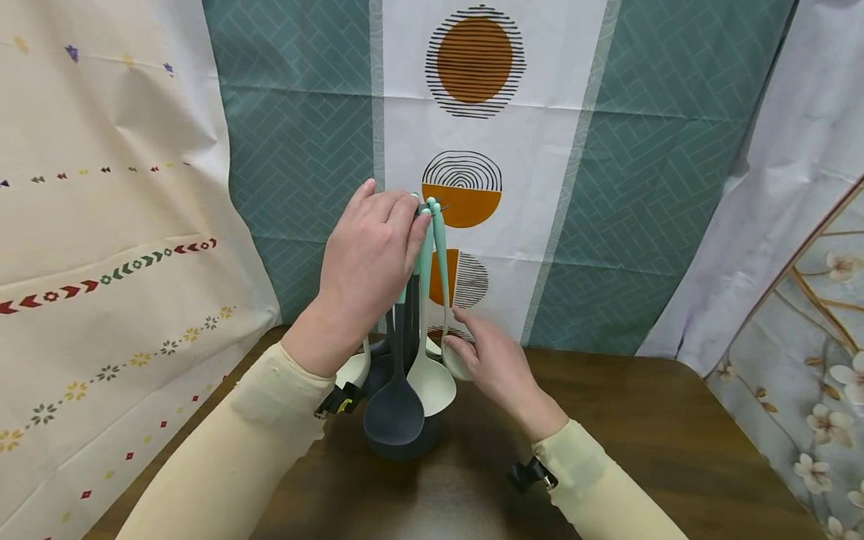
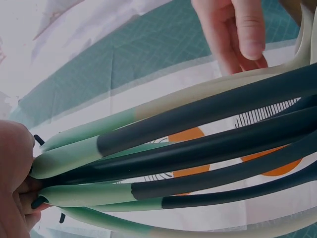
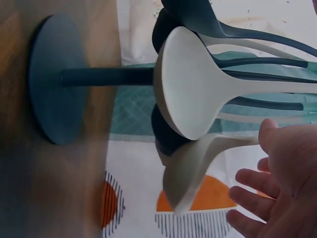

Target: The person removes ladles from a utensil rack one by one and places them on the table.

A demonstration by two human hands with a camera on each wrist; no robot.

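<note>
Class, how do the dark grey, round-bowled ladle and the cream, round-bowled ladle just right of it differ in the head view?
Colour: the dark grey, round-bowled ladle has a dark bowl and shaft; the cream, round-bowled ladle has pale ones.
Position: the dark ladle's bowl sits lower and further left; the cream ladle's sits higher and further right.
Shared: both hang bowl-down with mint-green upper handles.

Setting: a dark brown wooden table [image 1: 607, 427], faintly glossy at 6 o'clock. At 12 o'clock hangs a teal-and-white cloth [image 1: 540, 165] with orange-and-black motifs [image 1: 475, 60]; at 9 o'clock, a cream cloth [image 1: 128, 214] patterned in rows; between 2 and 3, white fabric [image 1: 739, 255]; near 4, a floral panel [image 1: 803, 375].
</note>
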